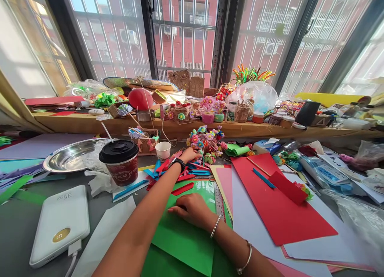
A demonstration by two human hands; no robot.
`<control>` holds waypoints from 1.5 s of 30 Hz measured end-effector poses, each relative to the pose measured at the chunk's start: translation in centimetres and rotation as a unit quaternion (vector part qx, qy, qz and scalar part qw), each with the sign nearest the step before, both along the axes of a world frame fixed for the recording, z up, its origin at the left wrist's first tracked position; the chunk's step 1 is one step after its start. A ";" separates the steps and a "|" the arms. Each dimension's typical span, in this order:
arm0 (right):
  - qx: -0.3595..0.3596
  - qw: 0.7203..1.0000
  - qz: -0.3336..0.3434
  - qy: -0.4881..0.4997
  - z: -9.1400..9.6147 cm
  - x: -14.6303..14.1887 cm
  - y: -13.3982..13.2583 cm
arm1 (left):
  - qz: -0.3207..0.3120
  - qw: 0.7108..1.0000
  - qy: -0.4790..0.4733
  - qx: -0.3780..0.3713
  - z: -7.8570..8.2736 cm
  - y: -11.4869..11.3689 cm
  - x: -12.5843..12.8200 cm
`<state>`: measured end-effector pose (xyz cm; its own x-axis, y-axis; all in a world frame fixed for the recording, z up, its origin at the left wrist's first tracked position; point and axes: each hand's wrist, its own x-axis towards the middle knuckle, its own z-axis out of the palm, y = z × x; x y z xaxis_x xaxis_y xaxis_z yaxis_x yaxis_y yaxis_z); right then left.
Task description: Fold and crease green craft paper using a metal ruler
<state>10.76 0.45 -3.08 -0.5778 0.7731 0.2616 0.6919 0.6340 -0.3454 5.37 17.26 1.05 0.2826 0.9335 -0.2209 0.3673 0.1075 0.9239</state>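
My left hand (191,154) reaches forward, a dark watch on its wrist. Its fingers are drawn together at the lower left of a bunch of small colourful pompom-like flowers (207,139); whatever they pinch is too small to make out. Folded red paper strips (183,188) and blue paper strips (201,172) lie around and below that hand. On the green paper (180,237) rests my right hand (192,208), fingers curled in and nothing visible in them. Beside it, a clear ruler (219,201) lies along the right part of the green sheet.
Left of my arms stand a lidded drink cup (120,163), a white paper cup (163,150), a metal basin (72,155) and a white power bank (61,225). Red paper (279,213) lies on white sheets at right. Crafts crowd the window ledge (180,127).
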 end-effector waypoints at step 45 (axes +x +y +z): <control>-0.010 1.000 0.006 -0.008 0.1 -0.1 -0.1 | 0.104 0.942 -0.311 0.077 3.6 0.9 3.3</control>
